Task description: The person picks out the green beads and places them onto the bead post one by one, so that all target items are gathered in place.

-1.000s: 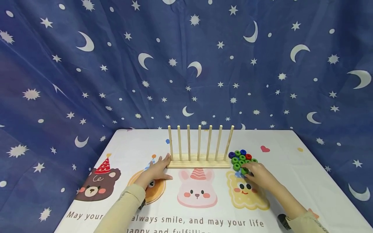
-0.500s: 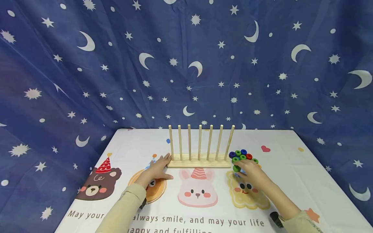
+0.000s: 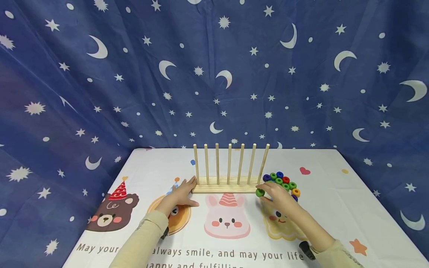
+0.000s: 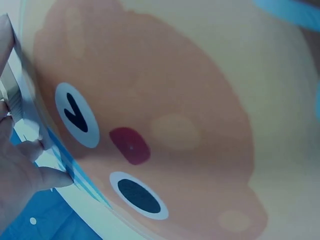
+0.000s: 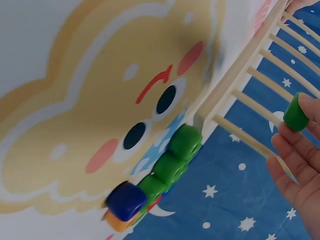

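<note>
A wooden rack [image 3: 218,189] with a row of upright pegs stands on the table. In the head view my left hand [image 3: 180,194] rests at the rack's left end, fingers spread and touching the base. My right hand [image 3: 279,198] pinches a green bead [image 3: 259,192] between thumb and fingers, just in front of the base's right end. The right wrist view shows this green bead [image 5: 296,114] held off the table near the pegs. Beside the rack's right end lies a cluster of beads: green [image 3: 292,185], red [image 3: 286,179], orange [image 3: 295,192] and blue [image 3: 279,174]. My right hand partly hides them.
A white tablecloth [image 3: 234,219] printed with cartoon faces and lettering covers the table. Behind it hangs a blue curtain [image 3: 187,93] with moons and stars, which also runs along both sides.
My right hand has moved left from the bead cluster to the rack's right end, carrying a green bead. The left hand stays at the rack's left end.
</note>
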`<state>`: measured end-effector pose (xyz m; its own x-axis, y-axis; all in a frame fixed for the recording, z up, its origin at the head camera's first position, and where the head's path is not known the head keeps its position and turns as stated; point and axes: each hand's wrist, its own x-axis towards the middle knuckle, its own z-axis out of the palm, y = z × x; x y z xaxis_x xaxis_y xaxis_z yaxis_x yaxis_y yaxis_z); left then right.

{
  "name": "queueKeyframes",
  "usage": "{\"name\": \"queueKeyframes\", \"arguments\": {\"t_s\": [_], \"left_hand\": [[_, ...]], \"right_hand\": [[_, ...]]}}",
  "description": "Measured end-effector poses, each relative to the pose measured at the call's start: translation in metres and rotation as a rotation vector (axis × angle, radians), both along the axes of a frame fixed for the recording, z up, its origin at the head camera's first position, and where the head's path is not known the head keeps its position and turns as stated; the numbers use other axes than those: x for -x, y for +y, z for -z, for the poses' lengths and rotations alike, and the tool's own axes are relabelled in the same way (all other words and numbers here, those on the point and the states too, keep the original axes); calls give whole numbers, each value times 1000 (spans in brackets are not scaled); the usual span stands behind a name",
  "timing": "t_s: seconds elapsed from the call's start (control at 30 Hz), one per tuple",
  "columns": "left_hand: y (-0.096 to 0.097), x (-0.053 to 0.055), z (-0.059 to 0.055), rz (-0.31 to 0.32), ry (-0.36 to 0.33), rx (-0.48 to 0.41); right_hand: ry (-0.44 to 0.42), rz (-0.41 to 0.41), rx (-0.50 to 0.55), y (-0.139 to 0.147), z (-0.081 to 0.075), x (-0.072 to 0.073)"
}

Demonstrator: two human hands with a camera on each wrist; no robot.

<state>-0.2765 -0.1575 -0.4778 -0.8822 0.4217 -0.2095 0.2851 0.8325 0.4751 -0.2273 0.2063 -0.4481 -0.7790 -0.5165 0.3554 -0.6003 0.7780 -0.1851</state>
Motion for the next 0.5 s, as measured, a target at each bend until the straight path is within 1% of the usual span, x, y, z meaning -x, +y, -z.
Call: {"name": "queueKeyframes", "arguments": {"t_s": [0.07,0.13,0.2,0.23,0.33,0.43,0.47,0.5], "left_hand": [[1,-1,-3,-5,-15,18],[0,0,0,0,-17,14],[-2,4,5,3,-25,-12],[-5,9,15,22,-5,-35],[-8,12,20,30,-11,-65],[-6,9,16,27,-26,-55],[-3,4,7,7,-51,-40],[-2,3,5,4,-56,-25]], "right_hand": [[-4,-11,17,-3,0,1],[-12,-11,32,-5,0,2],[-20,-6,41,-8,-1,3],[-25,-4,50,-9,-1,4],[-28,-1,67,-12,-2,5],[-33,-18,86,-15,-2,8],[-32,-26,91,-17,-2,8],[-32,-34,99,-18,-2,9]]}}
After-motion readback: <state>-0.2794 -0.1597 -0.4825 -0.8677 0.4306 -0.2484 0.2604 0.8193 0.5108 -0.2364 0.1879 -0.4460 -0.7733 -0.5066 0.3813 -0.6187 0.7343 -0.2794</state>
